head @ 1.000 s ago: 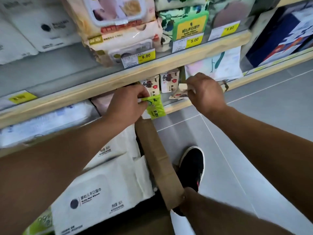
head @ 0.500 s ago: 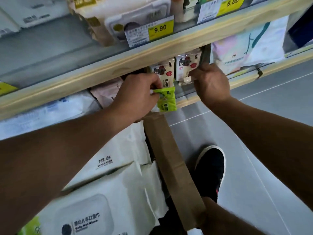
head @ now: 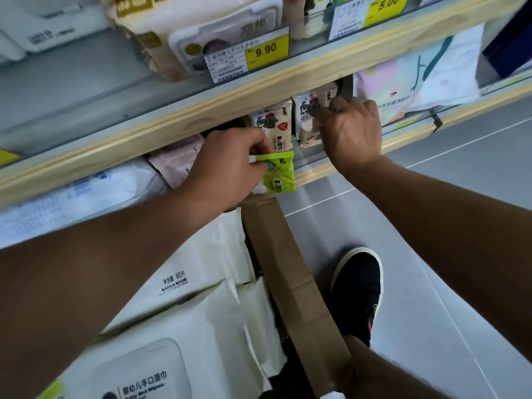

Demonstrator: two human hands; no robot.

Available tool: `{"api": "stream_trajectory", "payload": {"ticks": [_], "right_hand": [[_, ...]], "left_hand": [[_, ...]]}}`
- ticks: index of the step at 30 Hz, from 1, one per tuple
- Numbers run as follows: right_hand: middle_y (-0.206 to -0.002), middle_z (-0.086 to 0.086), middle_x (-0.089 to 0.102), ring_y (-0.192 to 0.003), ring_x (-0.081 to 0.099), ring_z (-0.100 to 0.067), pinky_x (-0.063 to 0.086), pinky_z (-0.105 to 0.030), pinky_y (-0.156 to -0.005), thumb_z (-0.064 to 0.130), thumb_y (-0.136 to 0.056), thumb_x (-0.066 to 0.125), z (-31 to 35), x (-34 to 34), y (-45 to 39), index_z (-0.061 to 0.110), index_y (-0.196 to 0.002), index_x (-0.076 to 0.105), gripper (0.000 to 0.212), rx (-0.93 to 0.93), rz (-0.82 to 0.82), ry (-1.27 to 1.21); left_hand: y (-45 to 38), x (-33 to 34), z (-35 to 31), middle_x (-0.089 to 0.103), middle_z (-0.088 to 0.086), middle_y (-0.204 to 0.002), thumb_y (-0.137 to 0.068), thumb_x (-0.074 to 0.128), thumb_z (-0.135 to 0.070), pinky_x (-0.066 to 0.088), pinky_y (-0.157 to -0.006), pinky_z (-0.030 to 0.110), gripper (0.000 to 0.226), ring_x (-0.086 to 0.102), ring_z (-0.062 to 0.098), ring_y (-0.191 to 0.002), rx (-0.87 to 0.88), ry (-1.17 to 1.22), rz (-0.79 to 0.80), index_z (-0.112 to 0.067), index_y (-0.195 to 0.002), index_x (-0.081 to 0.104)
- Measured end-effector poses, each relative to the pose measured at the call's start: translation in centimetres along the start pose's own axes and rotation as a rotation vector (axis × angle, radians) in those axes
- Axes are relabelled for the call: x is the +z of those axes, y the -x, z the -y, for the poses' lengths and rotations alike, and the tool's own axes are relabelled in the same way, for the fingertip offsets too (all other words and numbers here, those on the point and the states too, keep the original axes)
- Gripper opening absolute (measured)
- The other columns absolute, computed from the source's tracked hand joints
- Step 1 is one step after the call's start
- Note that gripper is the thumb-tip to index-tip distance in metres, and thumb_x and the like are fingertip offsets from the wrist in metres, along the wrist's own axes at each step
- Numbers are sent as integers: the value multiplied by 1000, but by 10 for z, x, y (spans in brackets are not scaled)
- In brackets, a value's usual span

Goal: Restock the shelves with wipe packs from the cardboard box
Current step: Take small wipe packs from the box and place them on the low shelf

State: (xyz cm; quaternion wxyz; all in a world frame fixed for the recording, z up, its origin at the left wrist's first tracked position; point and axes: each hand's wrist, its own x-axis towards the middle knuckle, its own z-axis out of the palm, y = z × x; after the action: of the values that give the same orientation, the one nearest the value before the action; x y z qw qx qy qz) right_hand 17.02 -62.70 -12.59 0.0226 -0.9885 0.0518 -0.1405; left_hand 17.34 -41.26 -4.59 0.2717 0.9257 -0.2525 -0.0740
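— What has been moved since a second ago?
— Both hands have been brought farther in, under the shelf edge point(head: 259, 90).
— And the fingers?
— A green wipe pack point(head: 278, 174) is pinched by the left hand point(head: 227, 165); a cream pack point(head: 309, 122), standing on the lower shelf, is gripped by the right hand point(head: 352, 131). The cardboard box point(head: 290, 272) is seen below, near.

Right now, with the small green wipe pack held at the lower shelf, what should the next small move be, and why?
Probably slide the small green wipe pack into the row. The left hand pinches it just outside the lower wooden shelf edge, while the right hand grips the cream cartoon-printed packs there.
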Motion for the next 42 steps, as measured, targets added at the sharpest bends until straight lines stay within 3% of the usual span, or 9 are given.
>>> {"api": "stream_trajectory", "payload": {"ticks": [5,9,15,21,25,28,30,32,42], "right_hand": [[-129,-12,54,-116,48,-38,39,-46,-97,10,-79,60,4,9,10,16,-144,38,70,12,93,-107],[-151,-10,34,-132,36,-36,32,-44,-109,20,-77,62,0,12,18,17,-147,33,76,-6,235,-170],[-151,-11,33,-135,33,-35,32,-45,-112,26,-79,62,-2,6,29,16,-147,32,75,12,241,-185],[-153,-10,29,-140,26,-34,28,-44,-114,25,-82,61,-4,-3,47,18,-148,31,73,42,267,-201],[-155,-8,26,-141,24,-32,26,-43,-115,27,-84,61,-1,-4,60,19,-151,27,75,33,306,-186],[-156,-8,24,-142,21,-32,24,-42,-116,29,-86,60,2,-3,61,19,-151,25,75,15,314,-177],[-156,-9,24,-142,21,-32,24,-43,-116,28,-86,60,3,-2,59,18,-151,24,76,7,318,-176],[-155,-10,25,-142,23,-33,26,-43,-116,27,-85,61,6,0,58,18,-151,25,76,3,320,-181],[-155,-11,26,-142,23,-33,27,-44,-114,29,-86,59,3,3,60,16,-151,25,75,11,317,-159]], "left_hand": [[0,0,-1,63,-10,-80,-76,69,-10,40,-69,16,16,58,6,-77,-12,-19,6,-22,-85,69],[0,0,-1,61,-10,-78,-76,68,-10,36,-66,17,14,57,7,-75,-36,-41,-11,-21,-85,68],[-2,7,-5,68,-3,-86,-76,69,-10,49,-74,30,14,64,19,-83,-39,-59,-150,-15,-89,67],[-8,28,-12,70,3,-95,-80,68,-12,50,-79,34,15,65,23,-91,-91,-60,-304,-14,-94,63],[-8,46,-23,67,5,-110,-87,63,-15,36,-84,22,17,57,24,-109,-182,-97,-261,-14,-104,61],[-12,54,-26,63,0,-119,-92,58,-18,11,-93,30,21,45,26,-120,-249,-230,-243,-18,-113,60],[-19,61,-20,65,2,-116,-90,60,-15,36,-85,27,20,55,26,-114,-240,-188,-241,-16,-109,61],[-26,66,-11,67,6,-113,-87,62,-13,45,-81,32,19,61,27,-105,-230,-163,-236,-15,-107,63],[-59,68,9,69,13,-107,-85,63,-19,48,-78,38,27,62,33,-100,-188,-223,-248,-16,-112,61]]}}
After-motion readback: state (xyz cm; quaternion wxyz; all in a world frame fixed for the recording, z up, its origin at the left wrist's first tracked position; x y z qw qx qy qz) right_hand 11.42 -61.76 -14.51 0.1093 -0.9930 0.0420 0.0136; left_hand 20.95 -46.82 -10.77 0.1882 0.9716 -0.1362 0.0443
